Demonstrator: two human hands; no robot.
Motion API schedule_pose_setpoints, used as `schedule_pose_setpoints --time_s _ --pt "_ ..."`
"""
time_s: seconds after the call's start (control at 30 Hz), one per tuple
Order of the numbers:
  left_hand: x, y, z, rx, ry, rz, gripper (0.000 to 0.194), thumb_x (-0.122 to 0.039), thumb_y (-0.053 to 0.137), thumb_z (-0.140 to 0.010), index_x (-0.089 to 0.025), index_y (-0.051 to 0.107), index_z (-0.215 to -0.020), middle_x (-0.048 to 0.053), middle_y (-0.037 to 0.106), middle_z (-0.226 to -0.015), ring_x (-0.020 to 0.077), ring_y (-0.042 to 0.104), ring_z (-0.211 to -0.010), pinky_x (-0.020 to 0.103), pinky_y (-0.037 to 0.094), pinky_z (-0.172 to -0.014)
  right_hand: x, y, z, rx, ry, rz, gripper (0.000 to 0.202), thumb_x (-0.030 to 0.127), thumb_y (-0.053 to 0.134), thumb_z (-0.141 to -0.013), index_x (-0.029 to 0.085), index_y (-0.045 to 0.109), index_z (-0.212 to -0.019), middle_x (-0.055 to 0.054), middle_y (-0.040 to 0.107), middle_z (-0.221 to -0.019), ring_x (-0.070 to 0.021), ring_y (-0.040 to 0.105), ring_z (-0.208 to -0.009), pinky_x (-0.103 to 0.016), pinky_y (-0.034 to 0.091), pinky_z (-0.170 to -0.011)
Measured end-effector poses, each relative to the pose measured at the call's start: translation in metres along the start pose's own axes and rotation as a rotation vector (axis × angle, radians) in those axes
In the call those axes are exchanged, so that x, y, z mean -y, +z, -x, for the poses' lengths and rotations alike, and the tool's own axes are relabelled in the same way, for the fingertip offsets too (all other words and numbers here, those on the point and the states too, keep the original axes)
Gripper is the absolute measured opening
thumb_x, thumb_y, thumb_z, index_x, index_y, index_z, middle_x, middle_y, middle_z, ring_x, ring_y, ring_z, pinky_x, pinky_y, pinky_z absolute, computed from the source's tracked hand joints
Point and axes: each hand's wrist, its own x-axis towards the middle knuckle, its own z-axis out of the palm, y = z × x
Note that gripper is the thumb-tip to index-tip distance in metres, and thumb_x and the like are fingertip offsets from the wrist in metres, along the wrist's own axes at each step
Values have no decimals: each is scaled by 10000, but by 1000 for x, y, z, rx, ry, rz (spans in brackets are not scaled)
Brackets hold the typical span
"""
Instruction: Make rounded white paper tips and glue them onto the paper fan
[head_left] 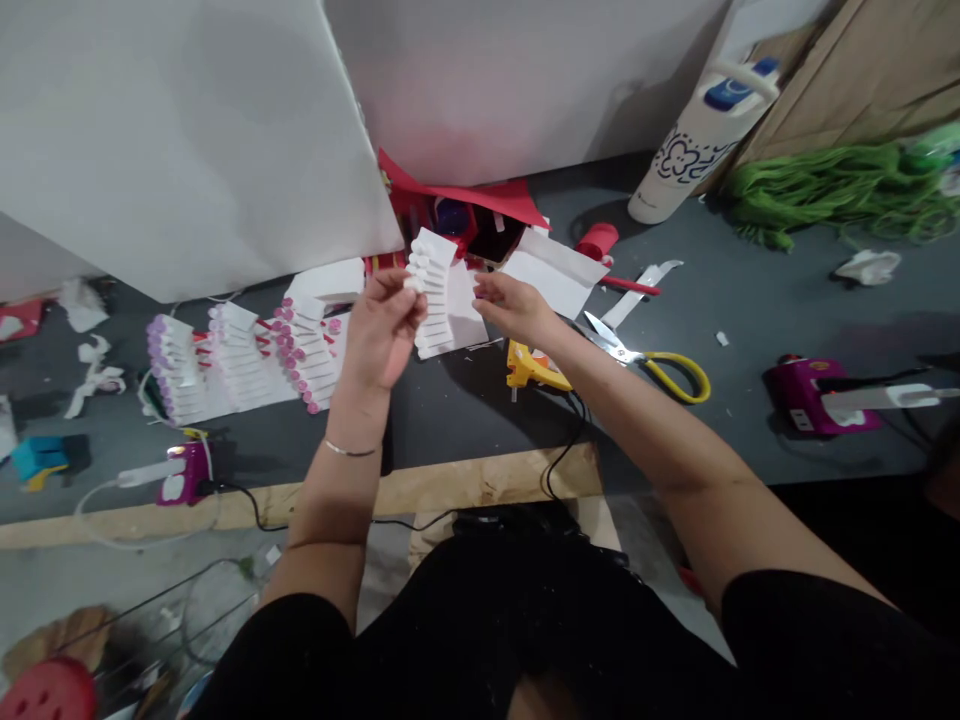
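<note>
My left hand [386,325] is closed, its thumb and fingers pinching a small white round piece [415,285]. Just beyond it lies a white card [433,325] bearing a row of slim clip-like pieces with white round ends. My right hand [514,305] is across from it, over white paper, its fingers curled together; anything between the fingertips is too small to make out. Three similar cards are spread to the left: one with purple ends [176,370], one with pale pink ends [238,350] and one with deep pink ends [304,355].
A yellow glue gun [532,368] and yellow-handled scissors [645,362] lie by my right forearm. Behind are a red box [517,205], a white bottle [694,145] and green yarn [832,190]. Purple power adapters [814,400] with cables sit along the dark table [465,430].
</note>
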Motion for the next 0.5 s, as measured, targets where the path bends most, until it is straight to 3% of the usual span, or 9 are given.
schedule_pose_setpoints --time_s 0.1,0.27,0.37,0.5 --pt "-8 -13 -51 40 148 -208 190 -109 843 -817 -225 693 -812 -30 679 -769 70 618 -687 156 506 -648 -3 22 -34 -56 126 -72 489 266 693 -887 136 621 -1353 -168 760 -1255 -238 741 -993 -470 603 -1004" --pt "2 -38 -131 91 290 -697 195 -87 826 -778 -204 684 -841 -12 698 -841 101 647 -766 207 532 -741 -5 38 -63 -75 150 -130 422 293 630 -940 126 623 -1328 -142 772 -1157 -260 739 -1044 -475 589 -1016" --pt "2 -44 -156 140 311 -928 162 -79 770 -785 -191 696 -877 3 721 -878 119 656 -814 232 530 -779 -8 42 -74 -89 168 -147 363 285 619 -939 135 635 -1269 -129 770 -1090 -272 731 -1060 -486 591 -993" --pt "-8 -43 -166 191 231 -1113 180 -71 733 -755 -185 717 -894 10 726 -862 126 628 -758 249 517 -721 -12 47 -87 -113 141 -159 235 280 631 -911 172 647 -1120 -100 753 -1008 -264 710 -1042 -464 588 -965"
